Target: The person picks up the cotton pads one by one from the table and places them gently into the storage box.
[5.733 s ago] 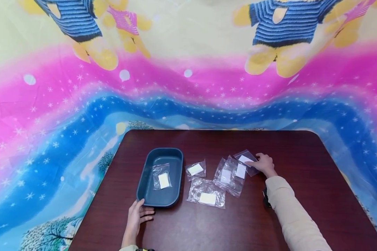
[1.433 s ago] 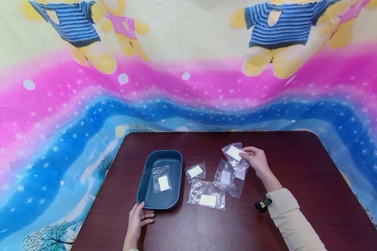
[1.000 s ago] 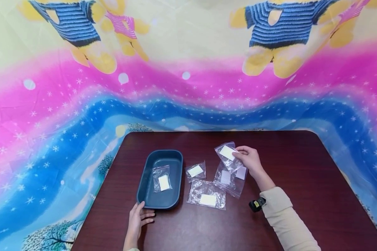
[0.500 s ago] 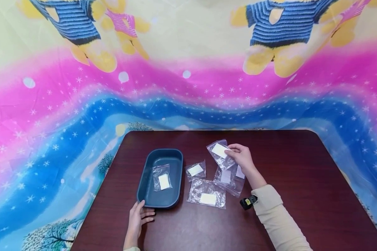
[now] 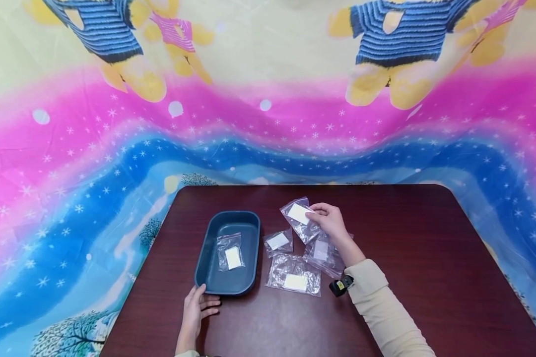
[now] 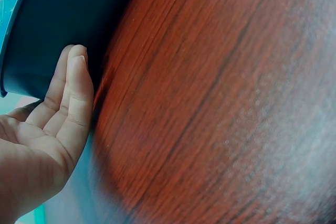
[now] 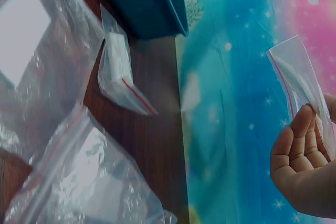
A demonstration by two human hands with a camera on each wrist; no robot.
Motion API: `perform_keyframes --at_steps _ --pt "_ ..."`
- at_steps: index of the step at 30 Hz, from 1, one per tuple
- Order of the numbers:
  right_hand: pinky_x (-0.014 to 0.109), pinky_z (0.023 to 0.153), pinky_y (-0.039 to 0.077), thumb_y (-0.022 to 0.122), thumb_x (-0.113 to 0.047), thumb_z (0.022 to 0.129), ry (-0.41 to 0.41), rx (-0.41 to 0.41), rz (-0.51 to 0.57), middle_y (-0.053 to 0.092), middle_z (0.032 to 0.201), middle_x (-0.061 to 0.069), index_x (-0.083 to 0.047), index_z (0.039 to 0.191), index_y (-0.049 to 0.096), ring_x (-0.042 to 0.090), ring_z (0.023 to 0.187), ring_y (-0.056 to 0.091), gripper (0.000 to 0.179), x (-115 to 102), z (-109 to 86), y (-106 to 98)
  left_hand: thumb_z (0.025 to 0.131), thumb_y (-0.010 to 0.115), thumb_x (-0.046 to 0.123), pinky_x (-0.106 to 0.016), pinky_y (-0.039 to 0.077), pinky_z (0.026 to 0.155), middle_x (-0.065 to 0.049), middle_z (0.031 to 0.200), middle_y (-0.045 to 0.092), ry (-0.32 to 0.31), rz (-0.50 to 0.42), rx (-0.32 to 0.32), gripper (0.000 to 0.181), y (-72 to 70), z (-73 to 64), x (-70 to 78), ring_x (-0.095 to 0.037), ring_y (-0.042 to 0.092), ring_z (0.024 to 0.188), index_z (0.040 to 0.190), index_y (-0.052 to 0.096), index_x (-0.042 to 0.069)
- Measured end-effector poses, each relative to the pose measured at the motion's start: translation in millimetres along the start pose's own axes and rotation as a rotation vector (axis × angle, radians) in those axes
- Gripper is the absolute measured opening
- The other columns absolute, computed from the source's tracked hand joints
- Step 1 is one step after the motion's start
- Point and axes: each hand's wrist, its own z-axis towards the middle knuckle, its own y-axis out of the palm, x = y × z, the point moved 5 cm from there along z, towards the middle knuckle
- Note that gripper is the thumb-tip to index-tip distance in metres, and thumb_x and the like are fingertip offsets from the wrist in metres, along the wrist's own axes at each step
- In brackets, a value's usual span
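Observation:
My right hand (image 5: 328,221) pinches a clear zip-top bag (image 5: 300,215) with a white card in it, above the table. In the right wrist view this bag (image 7: 299,74) has a red zip line, and the fingertips hold its side. My left hand (image 5: 194,312) touches the near left corner of a dark blue-green tray (image 5: 201,250), thumb at the rim. Its fingers (image 6: 79,85) lie fairly straight against the outer wall in the left wrist view. Another zip-top bag (image 5: 230,252) with a white card lies inside the tray.
Right of the tray lie a small zip-top bag (image 5: 278,241), a larger bag (image 5: 294,275) and an overlapping clear bag (image 5: 323,253), partly hidden by my right forearm. The brown table (image 5: 424,238) meets a printed curtain (image 5: 268,144) at its far edge.
My right hand has picked up the bag from the far right of the pile and carried it left, past the overlapping bags. The left hand has stayed at the tray corner.

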Motion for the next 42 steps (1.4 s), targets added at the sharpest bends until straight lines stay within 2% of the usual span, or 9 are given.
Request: perform_keyframes --at_steps 13,24,33,42 --pt "0.019 0.053 0.045 0.068 0.001 0.077 0.013 -0.054 0.053 0.061 0.065 -0.004 0.01 0.095 0.06 0.005 0.057 0.055 0.021 4 3.8 38 0.097 0.037 0.026 -0.035 0.054 0.053 -0.013 0.072 0.065 0.007 0.003 0.003 0.047 -0.4 -0.5 0.4 -0.02 0.064 0.064 0.13 0.027 -0.006" --pt "0.02 0.051 0.043 0.069 0.0 0.076 0.011 -0.09 0.02 0.06 0.063 -0.003 0.008 0.091 0.062 0.007 0.055 0.053 0.018 4 2.2 65 0.097 0.039 0.026 -0.035 0.053 0.051 -0.014 0.07 0.064 0.045 -0.006 -0.006 0.048 0.8 -2.5 1.2 -0.021 0.064 0.062 0.128 0.026 -0.009" --pt "0.02 0.05 0.042 0.07 0.001 0.073 -0.013 -0.123 0.003 0.061 0.062 0.0 0.006 0.086 0.064 0.008 0.054 0.052 0.015 10 -1.5 90 0.097 0.038 0.028 -0.034 0.054 0.053 -0.012 0.072 0.065 0.001 0.004 0.006 0.048 -0.1 -0.4 -0.4 -0.019 0.064 0.064 0.131 0.026 -0.005" --pt "0.02 0.05 0.042 0.072 0.002 0.071 -0.014 -0.149 -0.049 0.062 0.063 0.002 0.005 0.084 0.065 0.006 0.052 0.051 0.015 12 -5.2 116 0.097 0.038 0.028 -0.035 0.054 0.053 -0.012 0.072 0.065 -0.005 0.011 0.009 0.05 0.1 0.3 -0.6 -0.02 0.064 0.064 0.132 0.026 -0.005"
